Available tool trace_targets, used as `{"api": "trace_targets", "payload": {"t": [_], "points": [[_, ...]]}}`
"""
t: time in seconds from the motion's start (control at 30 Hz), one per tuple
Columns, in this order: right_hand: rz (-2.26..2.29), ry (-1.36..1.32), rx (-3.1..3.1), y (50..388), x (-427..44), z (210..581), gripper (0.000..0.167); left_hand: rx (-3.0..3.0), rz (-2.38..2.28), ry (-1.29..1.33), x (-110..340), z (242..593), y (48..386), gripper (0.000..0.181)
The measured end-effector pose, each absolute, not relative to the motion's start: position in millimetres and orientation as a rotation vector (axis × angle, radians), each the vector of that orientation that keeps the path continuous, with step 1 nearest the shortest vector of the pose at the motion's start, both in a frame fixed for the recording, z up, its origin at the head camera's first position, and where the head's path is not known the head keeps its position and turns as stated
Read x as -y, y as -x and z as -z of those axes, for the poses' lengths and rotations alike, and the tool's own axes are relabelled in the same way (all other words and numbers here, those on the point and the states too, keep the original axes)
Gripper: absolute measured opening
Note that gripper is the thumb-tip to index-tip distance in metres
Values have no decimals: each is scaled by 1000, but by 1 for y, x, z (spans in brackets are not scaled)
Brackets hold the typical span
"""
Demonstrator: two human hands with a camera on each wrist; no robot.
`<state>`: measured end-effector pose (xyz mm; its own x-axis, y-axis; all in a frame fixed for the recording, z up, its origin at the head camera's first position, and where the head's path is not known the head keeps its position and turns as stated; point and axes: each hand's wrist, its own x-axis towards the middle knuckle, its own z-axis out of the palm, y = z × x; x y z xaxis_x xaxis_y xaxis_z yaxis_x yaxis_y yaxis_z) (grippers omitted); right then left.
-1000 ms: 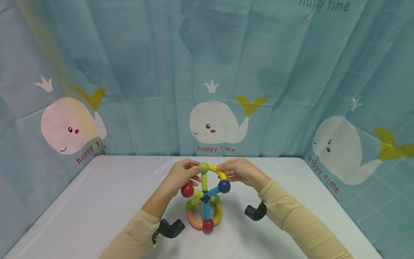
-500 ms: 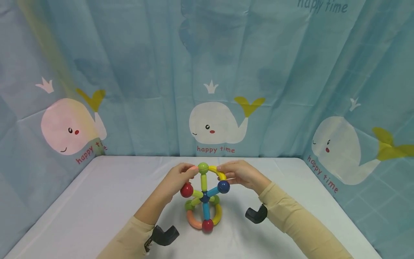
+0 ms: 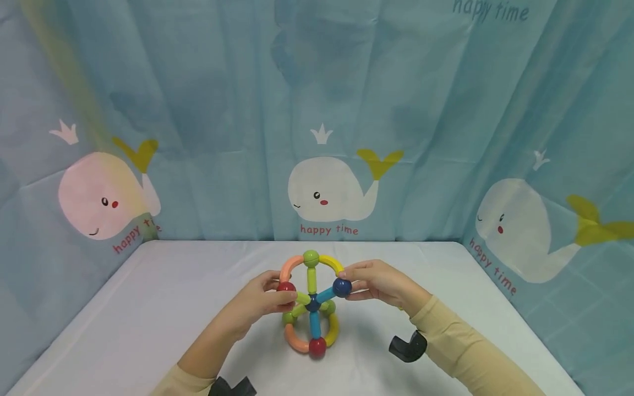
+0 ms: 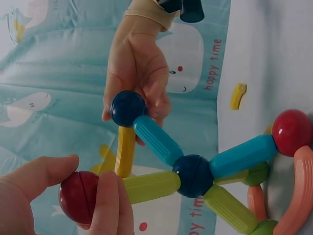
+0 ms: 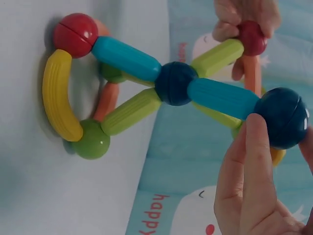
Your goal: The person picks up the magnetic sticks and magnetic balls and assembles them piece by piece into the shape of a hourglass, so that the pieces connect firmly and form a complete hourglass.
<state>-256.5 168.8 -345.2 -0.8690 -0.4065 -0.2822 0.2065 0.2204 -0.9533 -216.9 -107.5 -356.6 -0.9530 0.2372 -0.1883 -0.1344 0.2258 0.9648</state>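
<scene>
A magnetic stick-and-ball structure stands on the white table, joined around a central dark blue ball. My left hand pinches its left red ball between thumb and fingers. On the other side, my right hand grips the outer dark blue ball. An orange curved stick and a yellow curved stick arch from these balls up to the green top ball. Below, another red ball sits in the base ring with orange and yellow curved sticks.
A loose yellow piece lies on the table, mostly hidden behind my right wrist in the head view. A blue curtain with whale prints encloses the table's back and sides. Black wrist mounts jut from the sleeves.
My left hand has moved down from the green top ball to the red ball, uncovering the orange curved stick. My right hand has shifted from the upper yellow curved stick to the dark blue ball.
</scene>
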Motion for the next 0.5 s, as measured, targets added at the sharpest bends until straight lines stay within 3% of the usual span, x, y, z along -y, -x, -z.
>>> {"api": "trace_targets", "payload": {"t": [0.2, 0.27, 0.5], "points": [[1713, -28, -2025, 258, -175, 359, 73, -2167, -1814, -73, 103, 358, 219, 55], [1744, -97, -1994, 259, -176, 369, 76, -2185, -1778, -72, 105, 359, 218, 59], [1673, -136, -1947, 254, -174, 407, 49, -2266, -1554, -193, 117, 378, 228, 63]]}}
